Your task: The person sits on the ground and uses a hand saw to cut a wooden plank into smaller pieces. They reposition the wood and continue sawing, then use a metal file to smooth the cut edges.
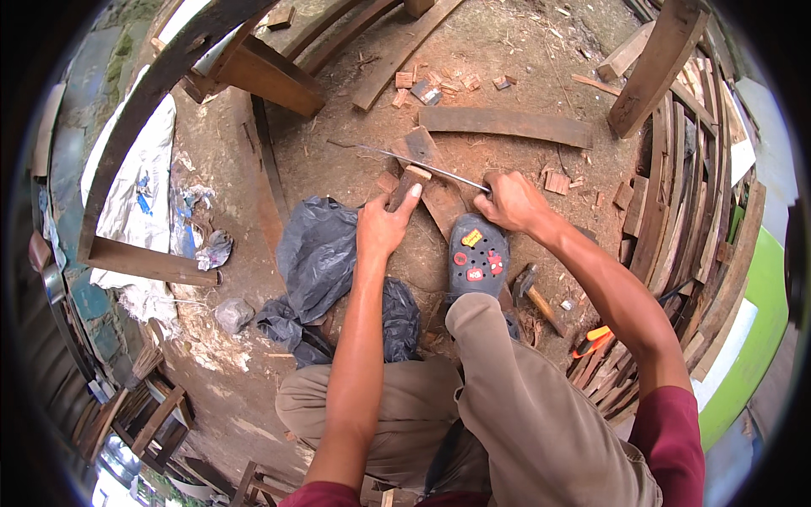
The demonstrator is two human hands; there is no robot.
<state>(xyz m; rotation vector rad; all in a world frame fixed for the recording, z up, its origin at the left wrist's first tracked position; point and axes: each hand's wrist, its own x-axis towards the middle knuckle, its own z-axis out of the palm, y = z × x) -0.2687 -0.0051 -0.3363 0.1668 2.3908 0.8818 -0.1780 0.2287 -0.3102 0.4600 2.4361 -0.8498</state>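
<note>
My left hand (384,224) grips a small wooden block (407,184) and holds it on end against a flat dark plank (435,182) lying on the dirt. My right hand (511,203) is closed on the handle end of a long thin blade (422,162), a saw or knife, whose metal runs up-left across the block's top. My foot in a grey clog (476,258) with coloured charms presses down on the near end of the plank, between the two hands.
A hammer (530,291) lies right of the clog, an orange-handled tool (594,340) further right. Stacked curved planks (676,220) fill the right side. A black plastic bag (317,253) lies left. Wood offcuts (435,84), a long board (505,125) and curved beams (135,127) lie beyond.
</note>
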